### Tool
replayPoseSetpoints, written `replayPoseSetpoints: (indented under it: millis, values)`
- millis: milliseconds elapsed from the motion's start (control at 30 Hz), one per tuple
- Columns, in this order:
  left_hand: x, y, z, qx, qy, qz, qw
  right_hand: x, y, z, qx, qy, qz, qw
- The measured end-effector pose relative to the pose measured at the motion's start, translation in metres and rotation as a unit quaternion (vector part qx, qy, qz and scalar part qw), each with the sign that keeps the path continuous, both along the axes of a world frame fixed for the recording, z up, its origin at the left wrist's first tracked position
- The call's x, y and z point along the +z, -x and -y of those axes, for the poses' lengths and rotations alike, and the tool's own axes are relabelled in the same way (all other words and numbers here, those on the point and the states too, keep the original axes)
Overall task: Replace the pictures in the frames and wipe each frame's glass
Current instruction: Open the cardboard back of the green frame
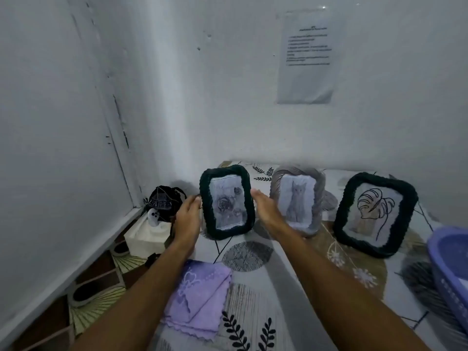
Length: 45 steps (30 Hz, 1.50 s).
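Three picture frames stand upright on a patterned table. The left one is dark green and holds a rose picture. A grey frame in the middle holds a cat picture. The right dark green frame shows a leaf line drawing. My left hand is at the left edge of the rose frame, fingers apart. My right hand is at its right edge, fingers apart, partly covering the grey frame's lower left. Whether either hand touches the frame is unclear. A folded lilac cloth lies on the table below my left forearm.
A purple plastic basket sits at the right edge. Left of the table a white tissue box carries a black bag. White walls close the back and left; a printed sheet hangs on the back wall.
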<state>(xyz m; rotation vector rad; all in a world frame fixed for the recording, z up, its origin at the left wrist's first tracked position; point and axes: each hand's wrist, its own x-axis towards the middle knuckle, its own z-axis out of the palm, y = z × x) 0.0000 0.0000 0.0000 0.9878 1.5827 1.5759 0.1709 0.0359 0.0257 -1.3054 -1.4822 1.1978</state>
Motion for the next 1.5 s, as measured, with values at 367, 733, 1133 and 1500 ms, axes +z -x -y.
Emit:
replayPoseSetpoints:
  millis: [367, 733, 1133, 1500]
  values:
    - [0.025, -0.022, 0.008, -0.065, 0.007, 0.099, 0.993, -0.015, -0.014, 0.004, 0.011, 0.075, -0.090, 0.993]
    - [0.051, -0.047, 0.071, -0.152, 0.043, 0.090, 0.983, 0.011, -0.083, 0.102, -0.049, 0.007, -0.123, 0.991]
    - [0.051, -0.089, 0.135, -0.263, 0.086, 0.048, 0.960, 0.007, -0.143, 0.194, -0.085, 0.057, -0.226, 0.969]
    - [0.070, -0.131, 0.146, -0.169, -0.025, -0.136, 0.976, 0.016, -0.141, 0.202, -0.106, -0.044, -0.167, 0.979]
